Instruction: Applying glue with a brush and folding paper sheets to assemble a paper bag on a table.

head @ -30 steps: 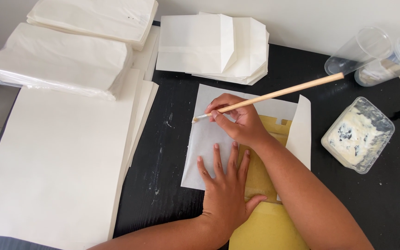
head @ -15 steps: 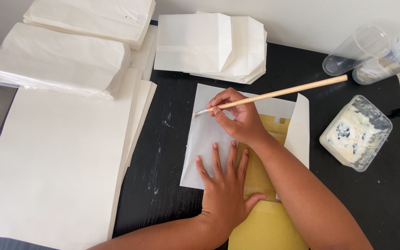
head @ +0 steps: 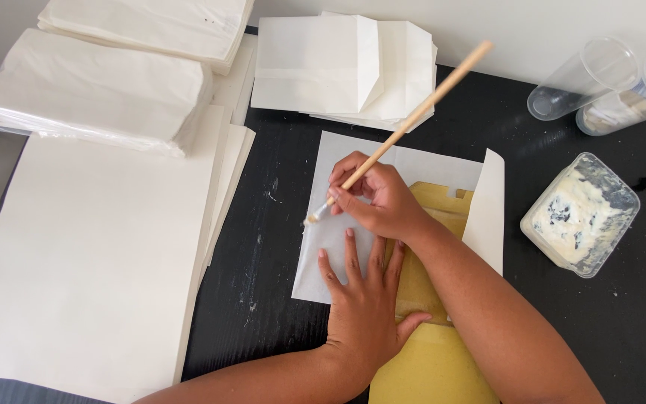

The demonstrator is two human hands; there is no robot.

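The black bench (head: 577,329) runs under everything I see, smeared with pale flecks near its middle. Over its left side lie big cream paper sheets (head: 91,269), and above them sit wrapped bundles of white paper (head: 84,93). At the far edge rests a stack of folded white paper bags (head: 345,67). In front of me lies the white sheet (head: 323,247) I am working on, folded around a yellow cardboard template (head: 431,299) (its right flap stands up, just beside the card). My left hand (head: 364,307) lies flat and open, fingers spread, pressing on the sheet and the card together. My right hand (head: 379,198) is closed around a wooden-handled brush (head: 405,131), whose bristle tip touches the left edge of the sheet. To the right stands a clear plastic tub of whitish glue (head: 581,213), well apart from my hands, and beyond it two clear plastic cups (head: 607,82) lie on their sides.
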